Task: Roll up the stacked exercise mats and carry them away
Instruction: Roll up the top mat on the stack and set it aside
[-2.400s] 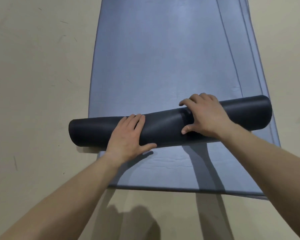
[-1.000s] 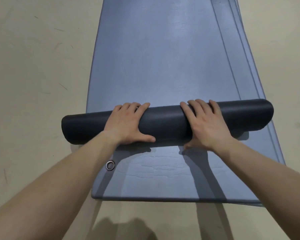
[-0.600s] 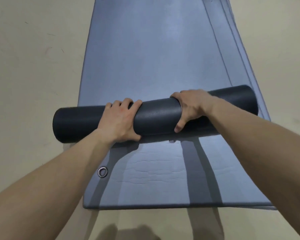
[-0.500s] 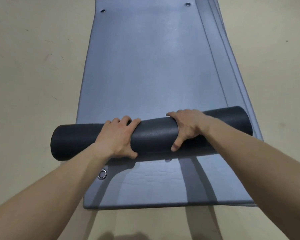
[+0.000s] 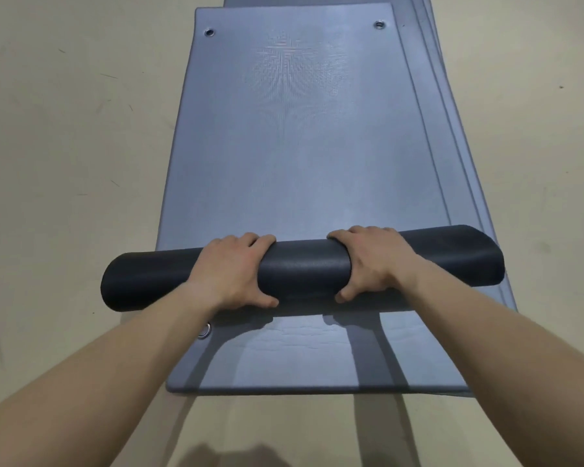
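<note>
A dark rolled part of the top exercise mat (image 5: 304,267) lies crosswise over the stack of grey-blue mats (image 5: 300,136). My left hand (image 5: 231,273) grips the roll left of its middle, fingers over the top and thumb on the near side. My right hand (image 5: 373,261) grips it right of the middle in the same way. The unrolled length of the top mat stretches away from me to its far end, where two metal eyelets (image 5: 209,32) show. The roll's left end juts past the stack's left edge.
The stack lies on a beige floor (image 5: 64,163) that runs along both sides. Edges of lower mats (image 5: 452,136) fan out on the right. An eyelet (image 5: 204,331) of the mat below shows near my left wrist. Its near edge (image 5: 317,390) lies close to me.
The roll has grown thicker and travelled away from me along the stack. Both hands went from lying flat on it to gripping it. The far end of the top mat has come into view.
</note>
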Demonstrator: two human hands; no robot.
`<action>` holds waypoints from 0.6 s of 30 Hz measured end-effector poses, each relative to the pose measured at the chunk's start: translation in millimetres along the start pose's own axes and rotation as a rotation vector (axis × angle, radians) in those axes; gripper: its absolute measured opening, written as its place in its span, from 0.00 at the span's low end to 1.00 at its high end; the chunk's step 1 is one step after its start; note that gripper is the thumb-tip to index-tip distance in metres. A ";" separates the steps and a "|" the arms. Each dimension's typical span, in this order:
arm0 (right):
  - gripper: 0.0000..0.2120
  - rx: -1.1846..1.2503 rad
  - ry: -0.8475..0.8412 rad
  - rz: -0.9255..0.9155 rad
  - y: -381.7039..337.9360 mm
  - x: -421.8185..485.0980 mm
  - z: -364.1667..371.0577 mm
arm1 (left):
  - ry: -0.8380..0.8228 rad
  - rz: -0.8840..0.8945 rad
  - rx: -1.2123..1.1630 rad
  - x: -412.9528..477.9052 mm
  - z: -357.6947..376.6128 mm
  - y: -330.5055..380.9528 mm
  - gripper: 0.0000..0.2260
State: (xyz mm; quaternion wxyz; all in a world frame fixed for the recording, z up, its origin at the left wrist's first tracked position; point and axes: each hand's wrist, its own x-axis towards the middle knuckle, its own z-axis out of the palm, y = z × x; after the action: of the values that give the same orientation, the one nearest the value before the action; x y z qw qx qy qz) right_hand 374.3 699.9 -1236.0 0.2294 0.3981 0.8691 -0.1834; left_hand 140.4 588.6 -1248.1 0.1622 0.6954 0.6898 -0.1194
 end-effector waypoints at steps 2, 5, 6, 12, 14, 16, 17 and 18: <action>0.56 -0.064 0.102 0.034 -1.7 -1.0 1.2 | -0.073 0.000 -0.099 13.5 -15.2 -8.8 0.46; 0.54 -0.217 0.266 0.044 -7.0 -8.7 18.3 | -0.154 0.007 -0.180 29.7 -27.2 -17.2 0.46; 0.52 -0.231 0.275 0.040 -6.3 -7.1 17.9 | -0.125 0.010 -0.163 29.1 -24.0 -17.8 0.47; 0.45 -0.095 0.066 0.022 4.2 30.8 -46.0 | 0.210 -0.044 0.132 20.2 -4.6 -29.3 0.54; 0.42 -0.057 -0.009 0.038 4.0 34.8 -61.0 | 0.128 -0.054 0.079 33.4 -23.7 -31.4 0.50; 0.39 0.031 -0.114 0.056 1.7 30.9 -66.9 | 0.029 -0.014 0.031 34.3 -36.2 -30.4 0.47; 0.39 0.064 -0.167 0.056 -0.4 24.5 -64.7 | -0.022 0.010 0.019 28.2 -36.9 -28.9 0.46; 0.40 0.077 -0.197 0.050 -3.7 15.2 -58.9 | -0.068 0.027 0.015 21.0 -33.7 -27.4 0.45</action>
State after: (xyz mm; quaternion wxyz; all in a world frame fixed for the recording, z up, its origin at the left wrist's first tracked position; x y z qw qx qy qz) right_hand 347.7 736.4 -1195.0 0.3029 0.4081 0.8244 -0.2492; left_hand 111.5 621.0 -1226.9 0.1820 0.7015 0.6734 -0.1460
